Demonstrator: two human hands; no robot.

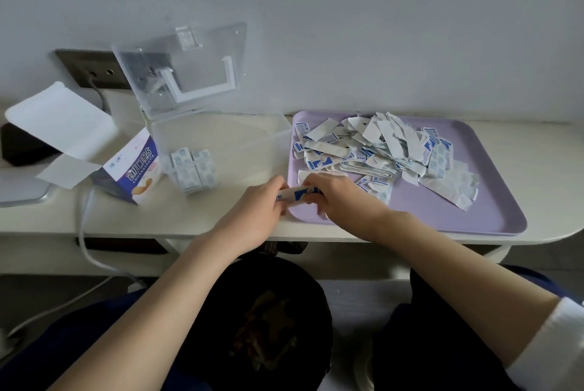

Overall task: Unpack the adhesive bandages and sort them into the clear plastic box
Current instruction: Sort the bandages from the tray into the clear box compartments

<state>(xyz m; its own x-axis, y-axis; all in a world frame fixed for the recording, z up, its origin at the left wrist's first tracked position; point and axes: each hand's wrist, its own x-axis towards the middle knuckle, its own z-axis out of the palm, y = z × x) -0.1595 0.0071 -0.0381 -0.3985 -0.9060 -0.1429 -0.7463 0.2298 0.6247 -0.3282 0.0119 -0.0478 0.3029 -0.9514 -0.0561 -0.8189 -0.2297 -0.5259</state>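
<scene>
- Head cam is sitting above the person's lap, looking forward and down along both forearms.
- It's facing the wall [347, 27] square-on across the table [189, 210]; wide lens is bowing the table's front edge.
- Working close: left hand [256, 204] and right hand [341, 198] are landing near frame centre, purple tray [442, 213] is filling mid-right, clear plastic box [218, 138] is sitting left of centre.

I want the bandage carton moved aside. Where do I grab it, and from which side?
Grip the carton by its closed end nearest you, across the printed face and the back, coming in from the front edge of the table. Its open flaps splay up and to the left and would probably bend. The clear box crowds its right side.
</scene>
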